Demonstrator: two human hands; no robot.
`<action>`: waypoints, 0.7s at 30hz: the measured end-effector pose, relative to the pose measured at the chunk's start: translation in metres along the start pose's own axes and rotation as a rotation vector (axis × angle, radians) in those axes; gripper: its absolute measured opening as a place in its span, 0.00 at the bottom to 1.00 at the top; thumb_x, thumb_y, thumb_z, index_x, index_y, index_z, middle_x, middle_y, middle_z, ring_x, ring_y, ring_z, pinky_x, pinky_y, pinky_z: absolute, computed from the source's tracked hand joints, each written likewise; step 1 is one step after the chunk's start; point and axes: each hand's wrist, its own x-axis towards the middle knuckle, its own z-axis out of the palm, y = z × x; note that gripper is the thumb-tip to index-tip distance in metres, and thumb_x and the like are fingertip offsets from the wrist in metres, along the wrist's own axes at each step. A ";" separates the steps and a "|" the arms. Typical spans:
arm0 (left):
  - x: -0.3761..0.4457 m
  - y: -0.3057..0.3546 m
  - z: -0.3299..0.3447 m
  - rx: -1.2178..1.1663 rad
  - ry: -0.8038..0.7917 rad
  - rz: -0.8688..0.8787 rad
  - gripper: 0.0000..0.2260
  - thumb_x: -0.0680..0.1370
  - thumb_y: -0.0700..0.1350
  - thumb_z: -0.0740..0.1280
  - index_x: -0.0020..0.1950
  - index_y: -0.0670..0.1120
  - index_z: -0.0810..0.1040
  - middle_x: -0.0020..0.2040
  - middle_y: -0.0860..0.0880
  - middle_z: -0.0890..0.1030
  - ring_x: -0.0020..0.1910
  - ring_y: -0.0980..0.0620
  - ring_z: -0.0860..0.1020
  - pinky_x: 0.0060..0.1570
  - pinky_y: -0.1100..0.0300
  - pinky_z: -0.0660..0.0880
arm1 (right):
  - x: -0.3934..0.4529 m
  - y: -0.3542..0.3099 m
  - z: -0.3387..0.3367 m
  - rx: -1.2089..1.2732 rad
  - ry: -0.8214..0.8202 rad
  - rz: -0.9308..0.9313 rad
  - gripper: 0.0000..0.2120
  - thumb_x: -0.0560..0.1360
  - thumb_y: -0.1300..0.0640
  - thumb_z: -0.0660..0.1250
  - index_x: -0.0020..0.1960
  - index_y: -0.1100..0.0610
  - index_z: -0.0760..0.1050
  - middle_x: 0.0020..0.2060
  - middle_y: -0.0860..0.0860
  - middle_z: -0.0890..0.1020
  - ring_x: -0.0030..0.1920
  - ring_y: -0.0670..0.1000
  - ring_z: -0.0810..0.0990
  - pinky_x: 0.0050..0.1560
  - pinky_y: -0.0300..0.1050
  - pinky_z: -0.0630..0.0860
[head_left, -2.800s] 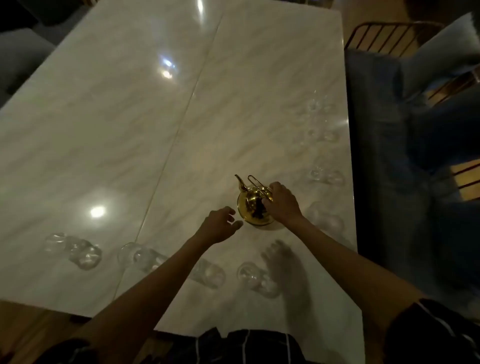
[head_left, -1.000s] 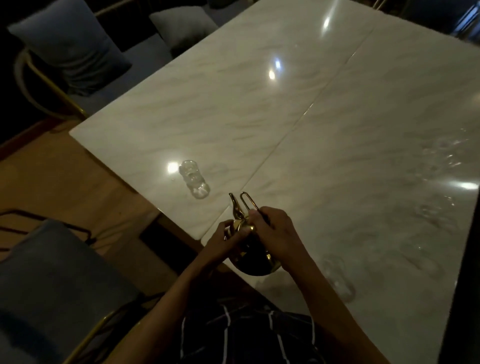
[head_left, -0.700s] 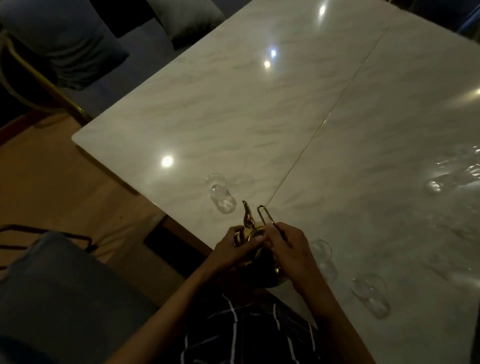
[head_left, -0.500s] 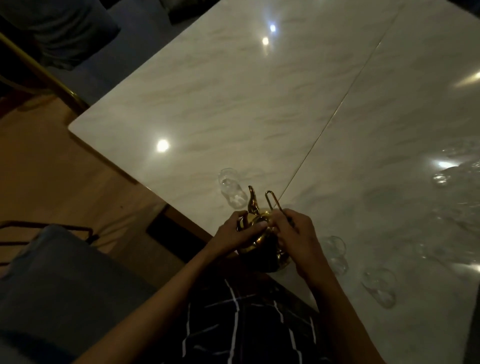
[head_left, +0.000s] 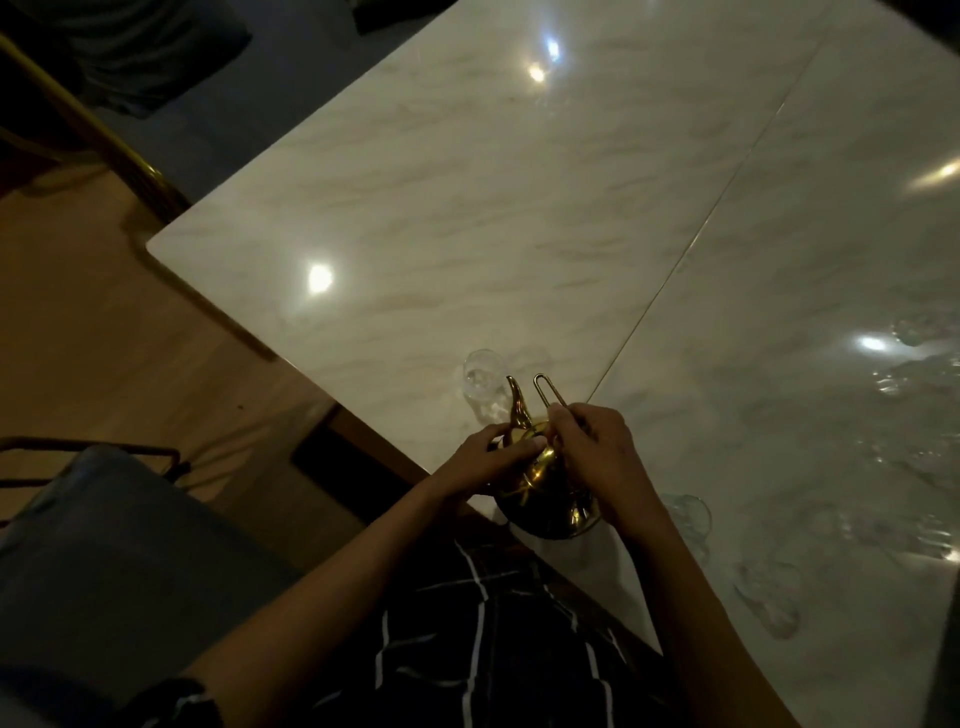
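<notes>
The gold teapot (head_left: 540, 488) was held right at the marble table's (head_left: 467, 208) near edge, so a slip or hasty tilt could have dropped it off the edge or splashed past the small glass (head_left: 480, 382) at its 11 o'clock. The left hand (head_left: 493, 457) curled over the pot's top beside the spout (head_left: 517, 405), while the right hand (head_left: 597, 457), at 3 o'clock, gripped the wire handle (head_left: 545, 395).
</notes>
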 end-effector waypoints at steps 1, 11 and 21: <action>0.000 0.001 -0.001 -0.005 -0.009 -0.007 0.31 0.72 0.66 0.77 0.71 0.55 0.78 0.63 0.50 0.85 0.58 0.52 0.86 0.56 0.53 0.85 | 0.001 -0.001 0.000 -0.004 -0.001 0.003 0.18 0.80 0.49 0.62 0.37 0.56 0.80 0.32 0.53 0.82 0.36 0.51 0.81 0.43 0.52 0.78; -0.004 0.007 0.002 -0.026 0.007 0.005 0.35 0.70 0.69 0.76 0.71 0.53 0.78 0.65 0.49 0.84 0.59 0.53 0.84 0.57 0.54 0.83 | -0.005 -0.025 -0.010 -0.019 0.005 -0.009 0.17 0.80 0.50 0.63 0.36 0.54 0.81 0.31 0.49 0.82 0.35 0.46 0.80 0.40 0.43 0.75; -0.025 0.017 0.012 -0.065 -0.025 -0.011 0.16 0.77 0.62 0.74 0.59 0.57 0.76 0.56 0.53 0.83 0.54 0.55 0.83 0.55 0.53 0.82 | -0.020 -0.030 -0.019 -0.040 0.023 -0.041 0.17 0.81 0.49 0.62 0.36 0.53 0.81 0.32 0.51 0.82 0.37 0.49 0.82 0.38 0.45 0.75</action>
